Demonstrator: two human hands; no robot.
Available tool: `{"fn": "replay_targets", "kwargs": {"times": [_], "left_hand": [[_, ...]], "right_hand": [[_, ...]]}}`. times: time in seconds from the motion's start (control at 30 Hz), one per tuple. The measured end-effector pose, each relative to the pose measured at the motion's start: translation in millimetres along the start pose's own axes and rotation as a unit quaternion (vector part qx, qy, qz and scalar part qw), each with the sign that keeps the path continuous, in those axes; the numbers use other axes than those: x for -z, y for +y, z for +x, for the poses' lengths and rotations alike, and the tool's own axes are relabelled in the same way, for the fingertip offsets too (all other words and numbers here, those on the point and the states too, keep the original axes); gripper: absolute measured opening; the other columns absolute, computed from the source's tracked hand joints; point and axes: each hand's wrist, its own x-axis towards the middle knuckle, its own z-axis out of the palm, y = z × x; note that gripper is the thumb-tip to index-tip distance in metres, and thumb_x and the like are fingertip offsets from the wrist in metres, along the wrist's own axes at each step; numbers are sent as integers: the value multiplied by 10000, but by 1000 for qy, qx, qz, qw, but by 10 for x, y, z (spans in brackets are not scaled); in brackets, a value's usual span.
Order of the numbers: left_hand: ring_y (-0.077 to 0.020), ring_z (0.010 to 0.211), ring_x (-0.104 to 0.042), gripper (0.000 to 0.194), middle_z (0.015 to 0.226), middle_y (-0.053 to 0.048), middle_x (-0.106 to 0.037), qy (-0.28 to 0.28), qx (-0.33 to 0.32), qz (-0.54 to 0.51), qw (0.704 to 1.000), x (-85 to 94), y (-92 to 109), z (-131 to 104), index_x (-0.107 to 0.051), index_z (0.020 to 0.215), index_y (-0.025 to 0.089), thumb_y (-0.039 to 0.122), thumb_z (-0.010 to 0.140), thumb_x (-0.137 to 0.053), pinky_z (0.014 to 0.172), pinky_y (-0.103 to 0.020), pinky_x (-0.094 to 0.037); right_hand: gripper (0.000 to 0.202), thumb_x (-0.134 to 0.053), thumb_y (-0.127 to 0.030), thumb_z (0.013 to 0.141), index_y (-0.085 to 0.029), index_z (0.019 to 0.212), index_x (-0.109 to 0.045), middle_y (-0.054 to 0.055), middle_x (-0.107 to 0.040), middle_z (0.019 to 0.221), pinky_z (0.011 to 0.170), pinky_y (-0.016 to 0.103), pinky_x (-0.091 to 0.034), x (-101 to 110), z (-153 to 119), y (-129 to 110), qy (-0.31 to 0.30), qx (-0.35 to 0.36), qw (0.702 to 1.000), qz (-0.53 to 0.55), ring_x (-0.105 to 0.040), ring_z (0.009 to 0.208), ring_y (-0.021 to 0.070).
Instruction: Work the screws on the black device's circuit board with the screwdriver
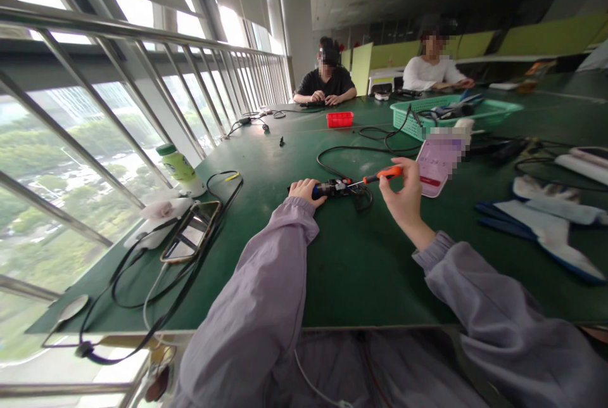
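On the green table lies a dark blue and black device (327, 189) with a cable running from its far end. My left hand (308, 192) is wrapped over its left end and presses it to the tabletop. An orange-handled screwdriver (382, 175) is pinched between the thumb and fingers of my right hand (403, 191). Its thin shaft points left, and the tip meets or nearly meets the right part of the device. I cannot make out the exact contact. A phone with a pink screen (436, 164) stands just beyond my right hand.
A green basket (403, 118) holding tools and a small red box (340, 120) stand farther back. White and blue gloves (546, 221) lie at right. A bottle (180, 170), a phone (191, 232) and black straps are at left. Two people sit across the table (266, 224).
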Motion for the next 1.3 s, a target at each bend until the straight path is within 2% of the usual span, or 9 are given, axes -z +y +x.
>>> {"fn": "replay_targets", "kwargs": {"times": [0.2,0.37,0.5,0.7,0.8,0.87,1.03,1.2,1.3], "left_hand": [[-226,1015,-506,423,1052,-29,-595,4,-4,0,1000,-19,-14,6,-542,1087,236,469,735,-573,926,-358,-321],[-228,1011,-507,427,1058,-31,-594,5,-5,3,1000,-37,-26,13,-540,1088,241,472,731,-576,918,-364,-327],[-230,1015,-506,428,1060,-33,-595,5,-6,4,1000,-37,-25,10,-540,1090,238,472,734,-570,920,-368,-327],[-237,1010,-509,432,1057,-38,-597,3,-5,5,1000,-20,-14,15,-542,1092,232,465,729,-575,917,-376,-330],[-233,1012,-509,434,1056,-35,-597,2,-4,4,1000,-7,-8,9,-539,1095,231,465,731,-575,923,-373,-329],[-230,1012,-508,428,1057,-33,-597,1,-3,4,1000,1,-3,4,-539,1093,233,460,732,-577,925,-370,-329],[-232,1017,-504,417,1063,-34,-593,-1,-2,4,1000,-1,-2,2,-536,1088,243,461,734,-573,929,-371,-324],[-229,1009,-504,418,1058,-29,-593,-2,-3,4,1000,-14,-13,7,-533,1087,247,466,734,-571,925,-367,-325],[-229,1012,-503,420,1065,-32,-591,-2,-2,5,1000,-9,-8,5,-532,1092,244,463,736,-570,925,-366,-323]], "right_hand": [[118,-579,-268,736,-199,829,-556,-19,-539,665,630,303,-442,8,-16,7,-8,-6,1000,-27,-525,592,133],[299,-579,-251,715,-198,1003,-514,28,-577,870,710,326,-455,-4,-14,15,9,1,1000,-16,-570,752,162],[100,-579,-286,742,-203,795,-563,-16,-551,649,600,293,-428,9,-13,-1,-13,-15,999,-32,-536,588,140],[305,-568,-250,717,-189,1012,-521,-10,-562,734,670,306,-445,11,-1,-27,-3,-2,1000,-21,-531,617,133],[139,-567,-311,738,-195,813,-574,-11,-568,662,704,338,-418,10,1,-37,0,-18,997,-76,-509,597,139],[137,-567,-333,746,-198,728,-578,-15,-556,610,758,377,-389,9,-2,-32,9,-27,994,-102,-494,599,148],[313,-591,-266,693,-201,995,-540,12,-595,815,813,397,-381,0,-8,3,34,-1,997,-71,-536,736,172],[112,-582,-305,735,-207,786,-562,-8,-568,677,733,360,-417,6,-3,-15,5,-16,998,-65,-516,619,152],[201,-585,-272,720,-200,905,-553,15,-594,789,747,360,-427,3,-3,-13,12,-6,999,-49,-543,678,161]]}}
